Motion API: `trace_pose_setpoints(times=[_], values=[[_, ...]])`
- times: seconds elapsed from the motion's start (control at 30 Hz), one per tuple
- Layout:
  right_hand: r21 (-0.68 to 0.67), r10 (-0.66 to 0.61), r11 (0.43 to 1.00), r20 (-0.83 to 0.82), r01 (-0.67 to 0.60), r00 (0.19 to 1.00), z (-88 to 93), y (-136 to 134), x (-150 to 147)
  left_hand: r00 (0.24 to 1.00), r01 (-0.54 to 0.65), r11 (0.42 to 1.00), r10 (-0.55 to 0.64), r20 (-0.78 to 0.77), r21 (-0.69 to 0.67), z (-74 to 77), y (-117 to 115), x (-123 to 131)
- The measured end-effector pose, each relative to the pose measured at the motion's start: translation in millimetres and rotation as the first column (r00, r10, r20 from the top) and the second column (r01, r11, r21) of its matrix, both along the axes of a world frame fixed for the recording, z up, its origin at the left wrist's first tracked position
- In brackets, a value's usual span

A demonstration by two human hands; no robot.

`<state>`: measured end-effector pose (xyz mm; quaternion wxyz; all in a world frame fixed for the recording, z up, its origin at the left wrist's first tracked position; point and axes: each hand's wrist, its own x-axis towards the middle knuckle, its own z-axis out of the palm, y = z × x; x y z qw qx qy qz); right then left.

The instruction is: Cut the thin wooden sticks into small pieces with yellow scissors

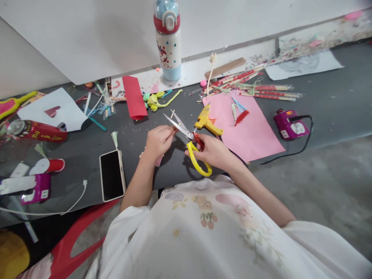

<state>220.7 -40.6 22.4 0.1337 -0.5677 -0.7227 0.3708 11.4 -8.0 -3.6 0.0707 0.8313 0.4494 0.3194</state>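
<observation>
My right hand [213, 151] is closed around the yellow handles of a pair of scissors [188, 141], whose blades are spread apart and point up-left. My left hand [158, 140] is closed in a pinch on a thin pale stick [172, 114] that reaches between the blades. A bit of pink paper shows under the left hand. Both hands are over a dark grey mat [136, 135]. A yellow glue gun [206, 121] lies just beyond the right hand, on the edge of a pink paper sheet [255, 131].
A phone [112, 174] lies left of my left arm. A red folded paper [134, 97], a spotted water bottle [167, 38], bundled sticks [255, 83], a purple charger box [289, 124] with black cable, red cans [36, 131] and white paper with a heart cutout [54, 108] lie around.
</observation>
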Motion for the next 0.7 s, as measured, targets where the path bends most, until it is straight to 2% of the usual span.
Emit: trace_pose_setpoints(times=[0.3,0.5,0.7], values=[[0.006,0.016,1.000,0.009,-0.016,1.000,-2.3,-1,3,0.995,0.073,0.981,-0.061,0.075,-0.179,10.6,0,2],[-0.001,0.016,1.000,0.022,-0.016,1.000,-1.9,-2,2,0.992,0.076,0.975,-0.052,0.118,-0.209,10.3,0,1],[0.010,0.028,1.000,0.075,-0.028,0.997,0.7,-1,2,0.995,0.079,0.976,-0.065,0.074,-0.202,5.8,2,-1]])
